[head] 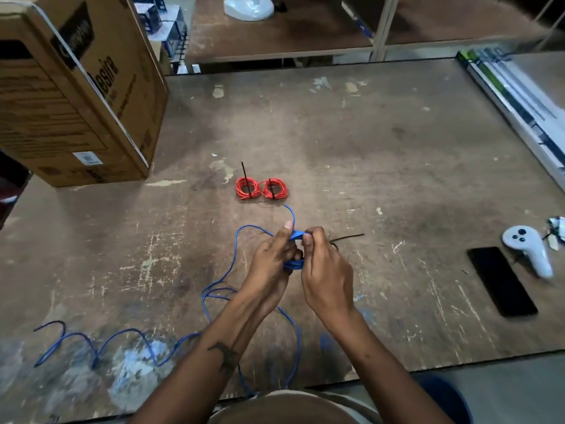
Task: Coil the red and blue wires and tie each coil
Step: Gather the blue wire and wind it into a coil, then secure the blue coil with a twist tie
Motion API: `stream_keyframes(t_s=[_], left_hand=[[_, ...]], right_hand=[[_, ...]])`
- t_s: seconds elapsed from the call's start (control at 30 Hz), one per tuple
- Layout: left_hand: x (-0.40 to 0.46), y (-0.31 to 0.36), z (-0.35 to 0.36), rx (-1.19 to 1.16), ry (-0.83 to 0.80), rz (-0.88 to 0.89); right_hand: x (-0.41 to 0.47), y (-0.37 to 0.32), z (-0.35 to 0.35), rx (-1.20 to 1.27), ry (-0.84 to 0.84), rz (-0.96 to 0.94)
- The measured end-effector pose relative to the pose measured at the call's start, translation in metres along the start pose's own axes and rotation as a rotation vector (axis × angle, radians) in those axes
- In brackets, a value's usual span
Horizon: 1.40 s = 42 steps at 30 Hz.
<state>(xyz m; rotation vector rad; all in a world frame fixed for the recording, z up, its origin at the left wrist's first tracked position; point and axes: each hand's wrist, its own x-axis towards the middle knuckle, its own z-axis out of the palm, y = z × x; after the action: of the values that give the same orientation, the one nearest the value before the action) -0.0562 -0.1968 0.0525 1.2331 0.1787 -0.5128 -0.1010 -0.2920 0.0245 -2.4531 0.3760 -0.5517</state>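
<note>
Both hands are up over the middle of the worktop (351, 148), a bit toward the near edge. The left hand (272, 261) has its fingers curled around a small bundle of blue wire (295, 263) and holds it tight. Its thumb sticks up along the wire. The right hand (324, 270) pinches the top of the same bundle with bent fingers.

One short end of the blue wire pokes up above the hands. The rest of it is loose. It runs down from the bundle in big loops, passes under the left arm, and wiggles along the near edge toward the near left corner.

Two red wire coils (261, 188) lie flat in the middle of the worktop, just past the hands. They sit side by side and touch. Each one has a black tie (246, 179) around it, and the tie on the left coil sticks up tall.

Another black tie (347, 238) lies on the worktop just to the right of the hands.

A big cardboard box (76, 93) stands at the far left corner. Near the right edge lie a black phone (501, 281) and a white controller (527, 250), close beside each other. Long white tubes (516, 99) lie along the far right edge. Behind the worktop there is a shelf (290, 29) with a white thing on it.
</note>
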Motion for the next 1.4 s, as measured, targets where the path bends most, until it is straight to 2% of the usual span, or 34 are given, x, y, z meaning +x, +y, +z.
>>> stream_keyframes(t_s=[0.13,0.23,0.3,0.4,0.5,0.63,0.7,0.8,1.0,1.13,1.4], left_hand=[[0.013,0.005,-0.010,0.185,-0.117,-0.211],[0.024,0.019,-0.017,0.177,-0.249,-0.370],[0.028,0.021,-0.018,0.165,-0.259,-0.401],[0.036,0.008,-0.009,0.198,-0.177,-0.310],[0.047,-0.013,0.000,0.161,-0.095,-0.213],[0.067,-0.031,-0.001,0.275,-0.026,-0.139],[0.074,-0.035,-0.004,0.340,-0.027,-0.128],[0.083,-0.039,-0.007,0.388,-0.035,-0.125],[0.097,-0.053,-0.007,0.461,0.040,-0.101],[0.099,-0.057,-0.007,0.457,0.081,-0.087],[0.097,-0.059,-0.005,0.420,0.088,-0.056]], right_hand=[[0.008,0.018,0.001,-0.194,0.058,-0.068],[0.010,0.027,0.004,-0.271,0.112,-0.182],[0.015,0.030,0.005,-0.289,0.109,-0.212],[0.021,0.032,0.008,-0.339,0.087,-0.183],[0.024,0.038,0.009,-0.365,0.012,-0.053],[0.025,0.058,0.014,-0.092,-0.133,0.238],[0.030,0.074,0.015,-0.072,-0.152,0.276],[0.046,0.105,0.022,-0.244,-0.158,0.229],[0.074,0.143,0.032,-0.536,-0.362,0.048],[0.081,0.151,0.043,-0.587,-0.383,0.017],[0.081,0.156,0.050,-0.609,-0.290,-0.022]])
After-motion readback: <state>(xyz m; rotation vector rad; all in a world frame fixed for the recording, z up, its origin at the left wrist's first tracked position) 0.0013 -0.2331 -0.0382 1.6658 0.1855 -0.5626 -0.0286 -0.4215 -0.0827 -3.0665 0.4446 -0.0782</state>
